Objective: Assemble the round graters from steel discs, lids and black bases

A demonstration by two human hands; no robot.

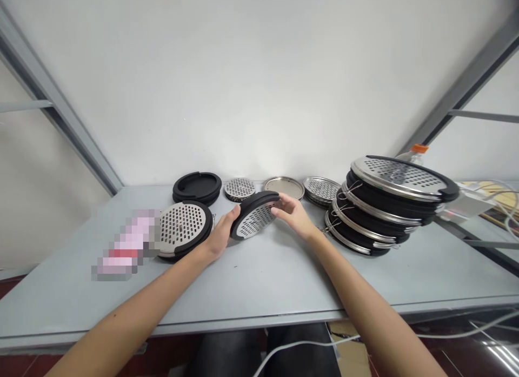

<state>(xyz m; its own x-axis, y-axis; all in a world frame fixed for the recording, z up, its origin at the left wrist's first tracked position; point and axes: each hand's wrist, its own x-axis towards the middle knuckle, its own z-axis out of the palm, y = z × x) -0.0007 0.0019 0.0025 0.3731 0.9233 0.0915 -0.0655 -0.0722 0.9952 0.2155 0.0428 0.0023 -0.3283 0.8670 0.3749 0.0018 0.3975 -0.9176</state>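
Note:
Between my two hands a round black-rimmed disc with a perforated metal plate [256, 220] is held tilted above the table. My left hand [221, 233] grips its left edge, the thumb on the black rim. On the upper right edge my right hand [295, 213] pinches the rim, with the thumb near the metal plate. Left of my left hand lies a similar perforated disc [182, 228] in a black rim. Behind are a black ring-shaped base [197, 186], a small stack of perforated plates [240, 188], a plain metal ring [284, 187] and more perforated plates [322, 189].
A leaning stack of assembled black and metal discs [377, 231] with wire clips stands at the right. Behind it shows a bottle with an orange cap [419, 149]. A blurred pink item [130, 242] lies left. A white cable [304, 343] hangs below the table edge [259, 323].

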